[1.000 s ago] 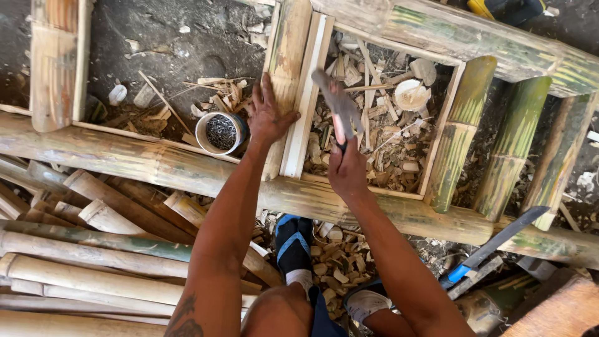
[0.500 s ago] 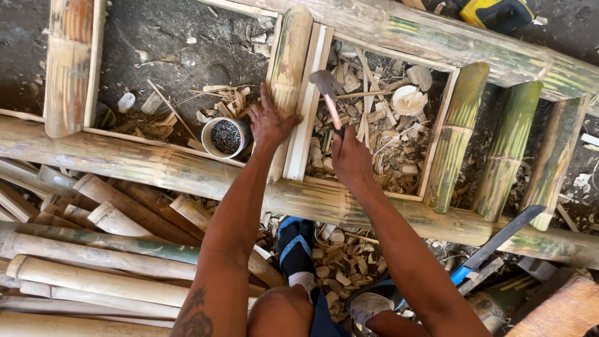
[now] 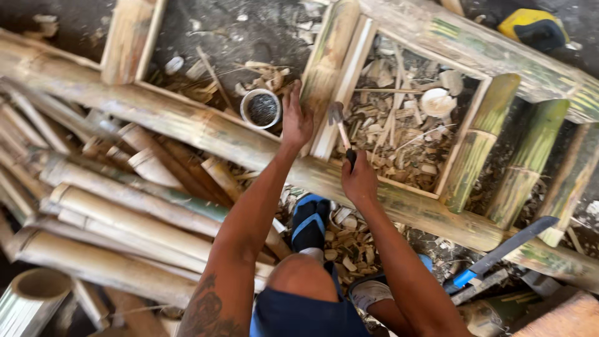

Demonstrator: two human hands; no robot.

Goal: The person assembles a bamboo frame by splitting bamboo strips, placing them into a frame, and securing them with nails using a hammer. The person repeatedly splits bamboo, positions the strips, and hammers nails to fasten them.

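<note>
My left hand point(image 3: 296, 120) presses flat on an upright bamboo crosspiece point(image 3: 327, 59) of a bamboo frame point(image 3: 206, 131), beside a thin pale slat point(image 3: 346, 81). My right hand point(image 3: 359, 181) grips the dark handle of a small hammer point(image 3: 340, 122), whose metal head sits low against the slat. A small round tin point(image 3: 262, 107) holding dark small pieces stands on the ground just left of my left hand.
Several loose bamboo poles point(image 3: 125, 206) are piled at the left. Wood chips and offcuts point(image 3: 399, 131) fill the frame's opening and lie under my legs. A long blade with a blue handle point(image 3: 499, 253) lies at the right. A yellow and black object point(image 3: 533, 28) sits top right.
The view has shifted, so the frame sits more slanted. The hammer head has come down from a raised position to the slat. My left hand stays on the crosspiece.
</note>
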